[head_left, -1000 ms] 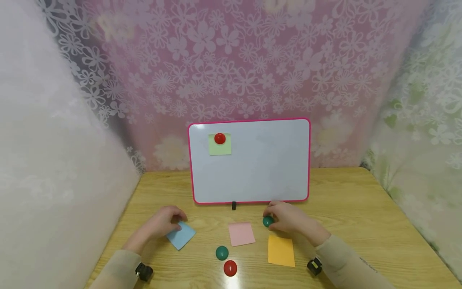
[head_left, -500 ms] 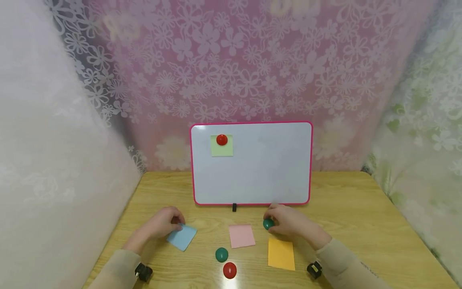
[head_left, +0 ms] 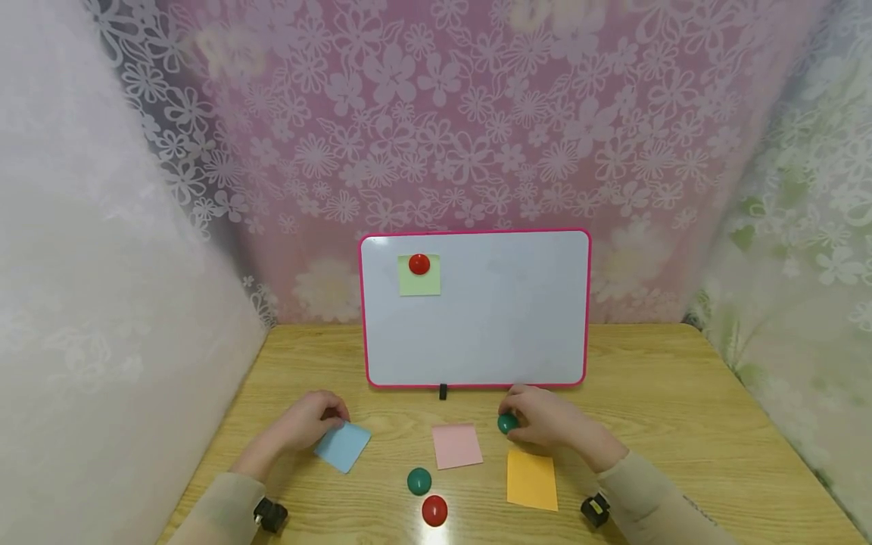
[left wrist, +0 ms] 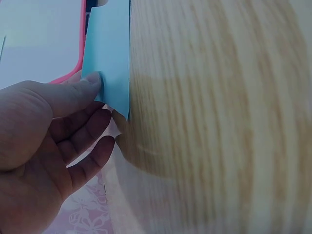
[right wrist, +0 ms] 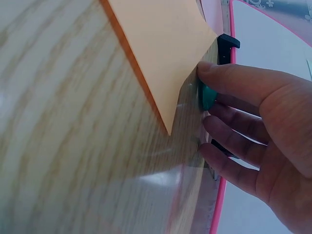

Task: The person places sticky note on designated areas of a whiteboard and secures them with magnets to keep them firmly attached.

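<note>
At the left of the table, my left hand (head_left: 309, 420) pinches a corner of a blue sticky note (head_left: 344, 448) between thumb and fingers. The left wrist view shows the thumb lying over the blue paper (left wrist: 111, 53), its index finger mostly hidden behind. My right hand (head_left: 545, 420) holds a round green magnet (head_left: 507, 423) down on the table, just below the whiteboard's lower edge. Seen from the right wrist, thumb and index finger are around that green magnet (right wrist: 208, 96). An orange sticky note (head_left: 532, 480) lies just in front of the right hand.
A pink-framed whiteboard (head_left: 477, 333) stands at the back; a red magnet (head_left: 418, 264) sits on a light green note (head_left: 419, 286) there. Between the hands lie a pink sticky note (head_left: 457, 446), another green magnet (head_left: 418, 481) and a red magnet (head_left: 434, 511).
The head view has shifted slightly, so the whole scene sits a little lower in it. Both hands stay in place with the blue sticky note and the green magnet.
</note>
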